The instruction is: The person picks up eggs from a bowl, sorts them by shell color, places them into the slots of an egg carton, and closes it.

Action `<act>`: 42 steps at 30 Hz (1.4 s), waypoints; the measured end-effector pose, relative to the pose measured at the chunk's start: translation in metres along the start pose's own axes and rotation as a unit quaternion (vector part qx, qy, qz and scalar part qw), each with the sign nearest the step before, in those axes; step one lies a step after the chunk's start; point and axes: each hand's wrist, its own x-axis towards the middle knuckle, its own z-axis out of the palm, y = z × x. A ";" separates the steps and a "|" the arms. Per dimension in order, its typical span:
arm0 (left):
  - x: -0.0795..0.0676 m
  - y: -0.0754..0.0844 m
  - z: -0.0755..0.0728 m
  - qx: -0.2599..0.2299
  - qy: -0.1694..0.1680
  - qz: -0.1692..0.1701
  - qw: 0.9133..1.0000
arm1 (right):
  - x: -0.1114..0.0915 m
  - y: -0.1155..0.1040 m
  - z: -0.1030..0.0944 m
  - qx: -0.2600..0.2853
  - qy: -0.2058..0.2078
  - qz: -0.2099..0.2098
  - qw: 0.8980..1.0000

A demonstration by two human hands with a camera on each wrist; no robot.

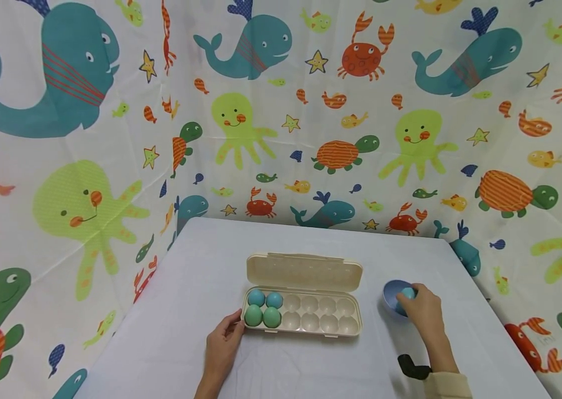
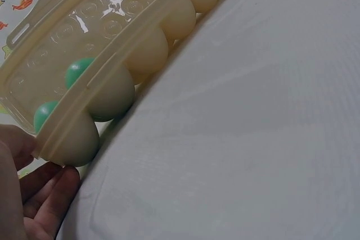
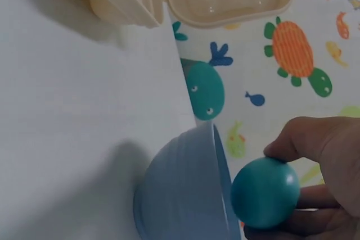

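Observation:
A cream egg carton lies on the table with its lid raised at the back. Two blue balls fill the back cups at its left end, and two green balls sit in front of them. My left hand holds the carton's left end, thumb at the rim and fingers below it. On the right, my right hand pinches a blue ball between thumb and fingers at the mouth of a blue bowl. Something blue also shows lower inside the bowl, partly hidden.
A white cloth covers the table. Behind and beside it hangs a curtain printed with sea animals. A black object shows beside my right wrist.

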 end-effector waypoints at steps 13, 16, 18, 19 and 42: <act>0.000 0.003 0.002 0.006 0.001 -0.011 1.000 | -0.009 -0.012 0.010 0.054 0.056 -0.021 0.997; 0.000 0.003 0.003 0.013 0.008 -0.017 1.000 | -0.012 -0.017 0.014 0.076 0.068 -0.041 0.994; 0.000 0.002 0.003 0.012 0.009 -0.018 1.000 | -0.014 -0.020 0.017 0.085 0.074 -0.054 0.992; 0.000 0.002 0.003 0.012 0.009 -0.018 1.000 | -0.015 -0.022 0.018 0.087 0.076 -0.059 0.992; -0.003 0.013 0.002 0.011 0.003 -0.013 1.000 | -0.042 -0.061 0.049 0.114 0.071 -0.200 0.971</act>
